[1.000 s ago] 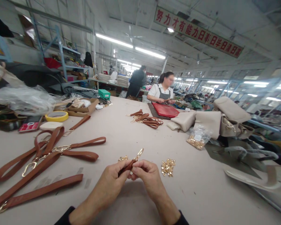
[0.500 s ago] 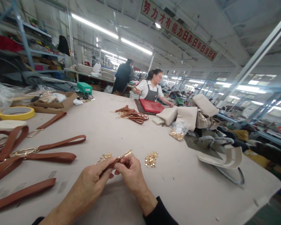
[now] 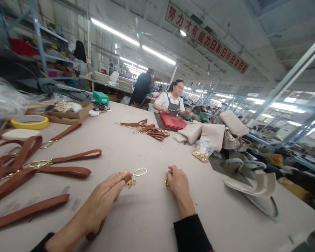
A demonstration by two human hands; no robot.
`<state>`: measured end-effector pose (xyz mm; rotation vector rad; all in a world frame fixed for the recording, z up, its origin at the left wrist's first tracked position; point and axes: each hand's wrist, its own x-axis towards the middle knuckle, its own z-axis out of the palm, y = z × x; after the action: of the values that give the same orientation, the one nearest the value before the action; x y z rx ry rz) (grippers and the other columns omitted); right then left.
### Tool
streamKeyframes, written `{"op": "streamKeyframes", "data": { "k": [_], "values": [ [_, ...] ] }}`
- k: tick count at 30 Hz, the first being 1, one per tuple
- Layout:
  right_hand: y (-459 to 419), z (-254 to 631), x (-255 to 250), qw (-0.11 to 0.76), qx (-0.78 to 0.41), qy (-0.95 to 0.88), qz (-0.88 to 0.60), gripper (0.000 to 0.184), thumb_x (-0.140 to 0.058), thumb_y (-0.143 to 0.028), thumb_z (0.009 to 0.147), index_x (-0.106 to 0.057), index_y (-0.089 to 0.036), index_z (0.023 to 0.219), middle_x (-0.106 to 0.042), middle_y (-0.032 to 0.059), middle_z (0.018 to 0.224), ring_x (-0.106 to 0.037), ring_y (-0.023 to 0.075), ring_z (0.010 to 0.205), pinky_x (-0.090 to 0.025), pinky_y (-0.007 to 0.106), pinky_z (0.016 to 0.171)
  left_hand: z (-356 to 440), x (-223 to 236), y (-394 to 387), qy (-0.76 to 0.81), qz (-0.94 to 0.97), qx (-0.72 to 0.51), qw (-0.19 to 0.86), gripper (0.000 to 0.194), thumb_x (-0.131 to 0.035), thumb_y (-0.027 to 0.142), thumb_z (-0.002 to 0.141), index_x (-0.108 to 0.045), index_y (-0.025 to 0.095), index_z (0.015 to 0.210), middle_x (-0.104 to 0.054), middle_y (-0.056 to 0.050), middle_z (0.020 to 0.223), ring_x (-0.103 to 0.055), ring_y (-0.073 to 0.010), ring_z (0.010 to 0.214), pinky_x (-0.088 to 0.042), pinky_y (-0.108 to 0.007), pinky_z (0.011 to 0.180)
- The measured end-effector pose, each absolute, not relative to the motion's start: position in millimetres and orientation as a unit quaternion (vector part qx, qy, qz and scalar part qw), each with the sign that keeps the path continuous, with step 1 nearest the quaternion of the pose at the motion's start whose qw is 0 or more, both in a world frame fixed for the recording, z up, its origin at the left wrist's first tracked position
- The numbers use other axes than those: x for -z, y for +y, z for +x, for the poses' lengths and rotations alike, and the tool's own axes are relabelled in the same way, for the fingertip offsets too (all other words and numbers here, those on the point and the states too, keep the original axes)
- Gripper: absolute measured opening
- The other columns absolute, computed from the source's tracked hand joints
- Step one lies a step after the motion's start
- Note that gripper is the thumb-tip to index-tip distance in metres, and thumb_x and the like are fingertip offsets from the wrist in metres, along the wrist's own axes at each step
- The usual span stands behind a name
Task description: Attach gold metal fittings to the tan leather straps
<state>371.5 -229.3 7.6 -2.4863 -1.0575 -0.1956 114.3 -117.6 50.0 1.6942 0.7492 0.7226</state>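
Near the front middle of the table, my left hand [image 3: 105, 196] is closed on a brown leather strap [image 3: 96, 233], whose loop hangs out below the palm. A gold oval ring [image 3: 141, 172] sticks out past the fingertips at the strap's end. Small gold metal pieces [image 3: 130, 183] lie just beyond and under those fingertips. Further right, my right hand [image 3: 179, 182] is curled down over a second heap of small gold pieces [image 3: 167, 183], mostly covered by it. Its fingertips are bent together, and what they pinch, if anything, is hidden.
Several brown straps with gold rings [image 3: 65, 171] lie at the left, near yellow tape [image 3: 29, 122] and a cardboard box [image 3: 76, 113]. More straps [image 3: 152, 132] lie ahead. A co-worker [image 3: 172, 99] handles a red piece [image 3: 172, 120] across the table. Beige bags [image 3: 212, 134] stand right.
My right hand has left the strap and moved right onto the gold heap. My left hand keeps the strap, now lower, with the oval ring turned flat to view.
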Motion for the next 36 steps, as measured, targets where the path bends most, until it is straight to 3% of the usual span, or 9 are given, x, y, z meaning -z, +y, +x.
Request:
{"op": "streamKeyframes", "data": {
  "k": [5,7,11,17,21,24,29,36],
  "values": [
    [-222,368,-7,0.138,0.078,-0.39,-0.907,0.024,-0.053,-0.016,0.085,-0.069,-0.02,0.102,-0.073,0.0092,0.09,-0.064,0.0231,0.09,-0.04,0.031,0.082,116,-40,-114,0.305,0.715,-0.213,0.592,0.047,-0.058,0.041,0.08,-0.064,0.02,0.122,-0.067,-0.004,0.099,-0.052,-0.0142,0.063,-0.043,-0.023,0.057],
    [-220,367,-7,0.123,0.079,-0.39,-0.909,0.022,-0.054,-0.016,0.085,-0.07,-0.021,0.099,-0.073,0.0099,0.09,-0.064,0.0231,0.089,-0.039,0.032,0.081,118,-35,-115,0.299,0.694,-0.201,0.623,0.047,-0.062,0.036,0.076,-0.064,0.017,0.119,-0.066,-0.003,0.095,-0.051,-0.0135,0.064,-0.043,-0.024,0.061],
    [-220,367,-8,0.131,0.075,-0.392,-0.908,0.019,-0.055,-0.014,0.083,-0.07,-0.02,0.093,-0.073,0.0094,0.085,-0.064,0.0229,0.086,-0.04,0.032,0.079,121,-28,-117,0.281,0.661,-0.214,0.662,0.029,-0.063,0.034,0.075,-0.067,0.014,0.096,-0.059,0.0,0.077,-0.05,-0.0125,0.062,-0.041,-0.023,0.059],
    [-220,352,-12,0.215,0.045,-0.441,-0.87,0.014,-0.052,-0.014,0.084,-0.064,-0.02,0.085,-0.07,0.0055,0.088,-0.062,0.0204,0.087,-0.044,0.03,0.079,121,-33,-121,0.289,0.657,-0.229,0.658,0.028,-0.057,0.039,0.081,-0.064,0.016,0.095,-0.055,0.002,0.072,-0.048,-0.0104,0.056,-0.039,-0.02,0.052],
    [-217,314,-19,0.44,-0.063,-0.494,-0.747,0.011,-0.053,-0.028,0.088,-0.056,-0.021,0.08,-0.064,-0.0001,0.074,-0.059,0.0157,0.07,-0.046,0.026,0.065,121,-36,-124,0.293,0.655,-0.244,0.653,0.026,-0.058,0.039,0.081,-0.065,0.016,0.091,-0.051,0.004,0.063,-0.043,-0.0095,0.053,-0.034,-0.018,0.047],
    [-217,277,-27,0.571,-0.142,-0.514,-0.624,0.009,-0.058,-0.029,0.087,-0.056,-0.021,0.082,-0.062,0.0001,0.077,-0.059,0.0158,0.073,-0.048,0.027,0.067,120,-36,-125,0.276,0.673,-0.278,0.628,0.022,-0.057,0.036,0.082,-0.065,0.016,0.084,-0.055,0.003,0.067,-0.043,-0.0095,0.056,-0.035,-0.019,0.053],
    [-217,244,-35,0.566,-0.08,-0.588,-0.573,0.011,-0.056,-0.017,0.089,-0.058,-0.023,0.08,-0.066,0.0008,0.085,-0.062,0.0158,0.085,-0.047,0.029,0.082,119,-36,-127,0.271,0.713,-0.326,0.559,0.018,-0.054,0.029,0.084,-0.063,0.016,0.075,-0.058,0.002,0.069,-0.05,-0.013,0.067,-0.038,-0.022,0.063],
    [-213,248,-31,0.539,-0.005,-0.614,-0.576,0.015,-0.054,-0.015,0.09,-0.059,-0.023,0.079,-0.067,0.0014,0.083,-0.064,0.0163,0.084,-0.05,0.03,0.078,119,-33,-132,0.273,0.724,-0.328,0.541,0.02,-0.05,0.027,0.088,-0.065,0.017,0.08,-0.055,0.002,0.066,-0.048,-0.0122,0.061,-0.037,-0.022,0.058]
  ]
}}
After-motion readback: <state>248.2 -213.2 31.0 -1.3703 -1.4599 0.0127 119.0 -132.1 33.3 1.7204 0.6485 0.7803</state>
